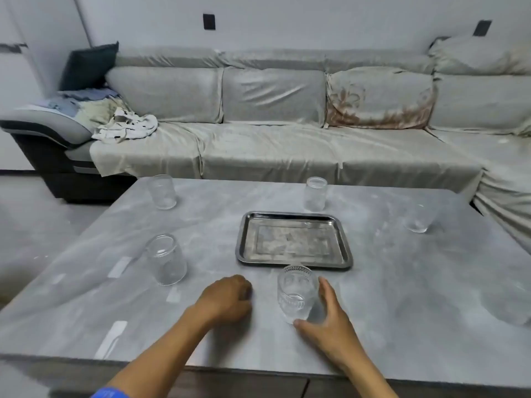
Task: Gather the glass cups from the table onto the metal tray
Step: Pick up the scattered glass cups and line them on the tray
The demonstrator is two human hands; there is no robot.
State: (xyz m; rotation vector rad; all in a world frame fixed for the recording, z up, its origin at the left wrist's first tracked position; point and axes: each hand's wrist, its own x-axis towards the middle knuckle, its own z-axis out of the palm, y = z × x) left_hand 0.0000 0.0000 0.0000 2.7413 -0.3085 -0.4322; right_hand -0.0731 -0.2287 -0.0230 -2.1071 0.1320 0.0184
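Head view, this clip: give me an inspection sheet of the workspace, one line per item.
Surface: grey marbled table, streaked with glare, pale patches along its left side.
Job's things: metal tray at the centre, nothing on it. Five glass cups on the table: nearest cup just in front of the tray, near-left cup, far-left cup, far-middle cup, right cup.
Clutter: nothing seen beyond the cups.
Grips: right hand open, curved around the nearest cup, contact unclear; left hand curled, resting on the table, holding nothing visible.
Cables: nothing seen.
Surroundings: covered grey sofa behind the table, crumpled cloths at its left end.
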